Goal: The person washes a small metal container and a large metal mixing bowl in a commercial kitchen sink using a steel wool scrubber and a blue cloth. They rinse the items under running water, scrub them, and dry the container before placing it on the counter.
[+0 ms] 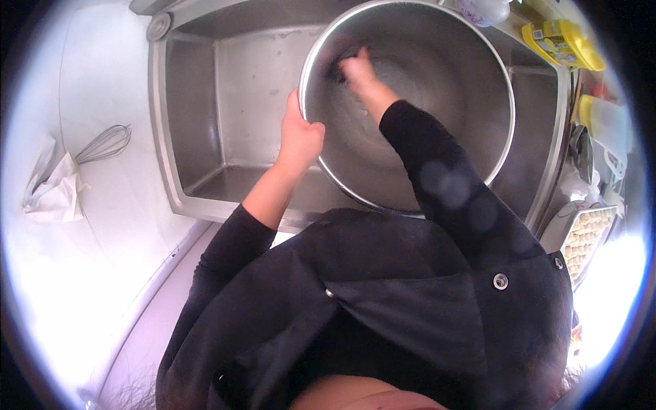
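Observation:
A large round metal bowl or basin (420, 102) is tilted in a stainless steel sink (256, 92). My left hand (302, 133) grips its rim on the left side. My right hand (359, 69) reaches inside, against the inner wall at the upper left. It is blurred, and something dark shows at its fingers; whether that is a scrubber or a shadow I cannot tell.
A wire whisk (105, 144) and crumpled white paper (59, 189) lie on the white counter at left. Right of the sink are a yellow container (561, 43), a clear plastic box (607, 123) and a tray of pale food pieces (587, 238).

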Tool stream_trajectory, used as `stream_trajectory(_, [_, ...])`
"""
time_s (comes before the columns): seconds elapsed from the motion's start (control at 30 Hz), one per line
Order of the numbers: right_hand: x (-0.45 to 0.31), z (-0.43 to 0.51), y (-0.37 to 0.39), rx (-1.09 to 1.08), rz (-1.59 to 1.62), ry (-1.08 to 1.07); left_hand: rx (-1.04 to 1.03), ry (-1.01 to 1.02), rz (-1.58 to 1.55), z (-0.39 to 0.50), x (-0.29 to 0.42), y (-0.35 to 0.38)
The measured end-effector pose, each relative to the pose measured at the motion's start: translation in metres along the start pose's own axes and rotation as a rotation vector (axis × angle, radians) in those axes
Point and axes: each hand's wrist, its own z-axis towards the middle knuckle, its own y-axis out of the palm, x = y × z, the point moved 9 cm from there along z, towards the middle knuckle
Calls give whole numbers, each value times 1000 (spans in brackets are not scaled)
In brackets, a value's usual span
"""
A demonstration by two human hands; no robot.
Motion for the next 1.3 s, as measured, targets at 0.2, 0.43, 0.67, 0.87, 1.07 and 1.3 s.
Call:
stream_trajectory(0.2, [68,-68,26,-324,-774,-257,12,29,-64,-2,-7,1])
stream_trajectory(0.43, [46,-40,21,-150,-693,-397,-11,-50,7,-1,8,8])
stream_trajectory(0.67, [30,30,-7,-69,58,-12,25,29,39,-3,13,10])
stream_trajectory(0.87, [82,-78,-1,-503,-1141,-303,51,51,22,-7,-2,5])
stream_trajectory(1.07, [14,-9,-132,-12,-2074,-521,164,-85,-70,-19,-2,6])
stream_trajectory(1.3, [86,-108,2,-808,-877,36,246,74,-87,-23,-10,12])
